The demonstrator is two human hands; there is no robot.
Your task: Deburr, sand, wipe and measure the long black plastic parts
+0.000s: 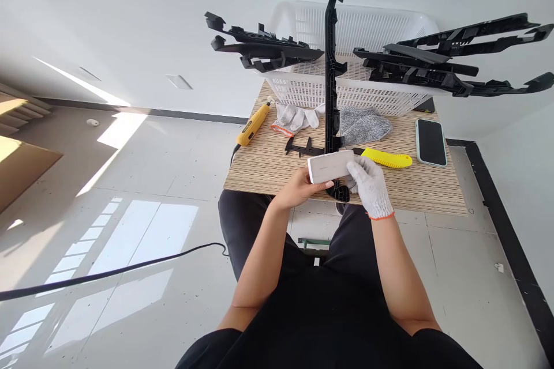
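A pale flat rectangular block [331, 166] with a few faint marks on its face is held level between my hands. My bare left hand [299, 189] grips its left end, thumb along the lower edge and fingers partly hidden behind. My right hand [366, 180], in a white knit glove with an orange cuff, closes on the right end. Beneath the block a long black plastic trim piece [331, 81] runs from above the basket to the table's front edge. Its curved lower end [340, 192] shows below the block, between my hands.
A white basket [298, 92] holds several black trim pieces jutting left and right. On the striped table [259, 176] are a yellow rotary tool [254, 124], a spare glove [296, 118], a grey cloth [363, 125], a black caliper [309, 149], a yellow-handled knife [387, 158] and a phone [431, 142].
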